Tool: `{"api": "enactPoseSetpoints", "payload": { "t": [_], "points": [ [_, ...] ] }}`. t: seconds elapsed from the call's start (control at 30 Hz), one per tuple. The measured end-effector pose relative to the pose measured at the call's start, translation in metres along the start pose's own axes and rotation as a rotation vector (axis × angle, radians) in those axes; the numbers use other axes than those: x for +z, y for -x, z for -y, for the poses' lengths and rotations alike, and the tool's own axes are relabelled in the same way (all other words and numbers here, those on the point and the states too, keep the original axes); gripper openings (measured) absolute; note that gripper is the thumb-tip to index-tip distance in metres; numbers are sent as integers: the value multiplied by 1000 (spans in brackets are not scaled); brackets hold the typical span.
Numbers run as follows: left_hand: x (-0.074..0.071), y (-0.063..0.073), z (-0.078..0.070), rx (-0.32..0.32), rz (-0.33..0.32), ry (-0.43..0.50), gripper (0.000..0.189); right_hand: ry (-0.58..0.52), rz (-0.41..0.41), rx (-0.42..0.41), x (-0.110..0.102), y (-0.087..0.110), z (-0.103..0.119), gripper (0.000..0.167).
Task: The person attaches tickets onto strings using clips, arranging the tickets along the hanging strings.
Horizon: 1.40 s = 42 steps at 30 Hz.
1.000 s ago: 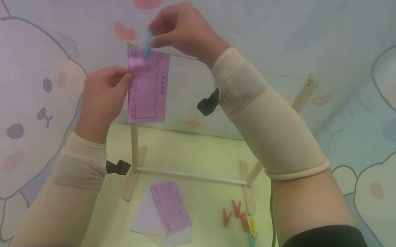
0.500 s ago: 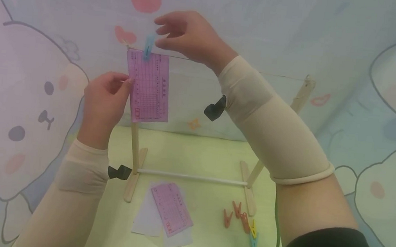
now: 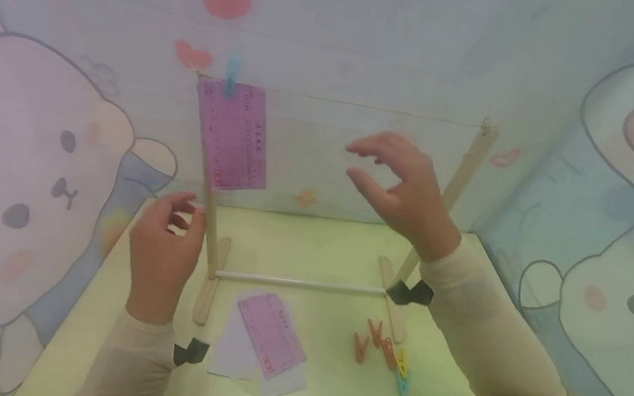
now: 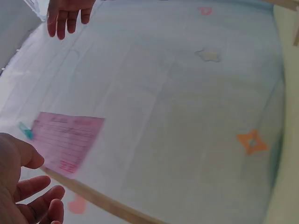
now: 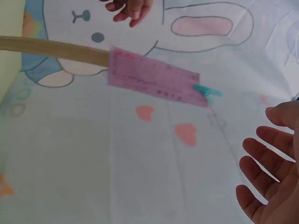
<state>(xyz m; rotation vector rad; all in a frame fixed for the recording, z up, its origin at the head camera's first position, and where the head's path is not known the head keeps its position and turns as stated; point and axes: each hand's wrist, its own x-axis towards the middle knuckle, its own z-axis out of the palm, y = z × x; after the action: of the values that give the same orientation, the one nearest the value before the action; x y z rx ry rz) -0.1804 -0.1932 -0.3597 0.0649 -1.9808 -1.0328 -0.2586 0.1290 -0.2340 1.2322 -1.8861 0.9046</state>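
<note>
A pink printed slip [image 3: 233,137] hangs from a thin string [image 3: 353,104] near the left post, held there by a light blue clothespin [image 3: 231,77]. My left hand [image 3: 165,254] is below and left of the slip, apart from it, fingers loosely bent around nothing. To the right of the slip, under the string, my right hand [image 3: 402,193] hovers with thumb and fingers spread apart and nothing between them. Both wrist views show the clipped slip [image 4: 67,142] away from the fingers; in the right wrist view the clothespin [image 5: 208,91] grips its upper end.
A wooden stand with a right post [image 3: 464,167] and a white crossbar [image 3: 298,282] carries the string. In front lie another pink slip [image 3: 271,335] over white papers [image 3: 232,354], and several clothespins: red [image 3: 360,348], yellow [image 3: 402,363] and blue [image 3: 402,385].
My right hand has let go of the blue clothespin and moved down and right. The left hand has released the slip's edge and dropped lower. The slip stays hanging.
</note>
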Motion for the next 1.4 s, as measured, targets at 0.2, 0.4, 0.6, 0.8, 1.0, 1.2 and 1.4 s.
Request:
{"api": "enactPoseSetpoints", "payload": {
  "t": [0.2, 0.4, 0.6, 0.8, 1.0, 1.2, 1.4],
  "points": [
    [35, 78, 48, -287, 467, -138, 36, 3, 141, 347, 11, 131, -33, 22],
    [60, 117, 84, -349, 716, -204, 55, -105, 421, 786, 46, 239, -63, 26],
    [64, 133, 104, -307, 725, -229, 64, -199, 526, 941, 67, 292, -67, 34],
    [60, 137, 116, -273, 735, -251, 62, -261, 537, 799, 70, 311, -61, 41],
    [55, 137, 115, -322, 769, -260, 55, -179, 593, 496, 79, 310, -58, 38],
    [53, 138, 109, -315, 761, -271, 35, -67, 569, 418, 83, 308, -54, 25],
    [52, 141, 109, -267, 727, -285, 24, -133, 515, 503, 86, 312, -55, 23]
  ]
}}
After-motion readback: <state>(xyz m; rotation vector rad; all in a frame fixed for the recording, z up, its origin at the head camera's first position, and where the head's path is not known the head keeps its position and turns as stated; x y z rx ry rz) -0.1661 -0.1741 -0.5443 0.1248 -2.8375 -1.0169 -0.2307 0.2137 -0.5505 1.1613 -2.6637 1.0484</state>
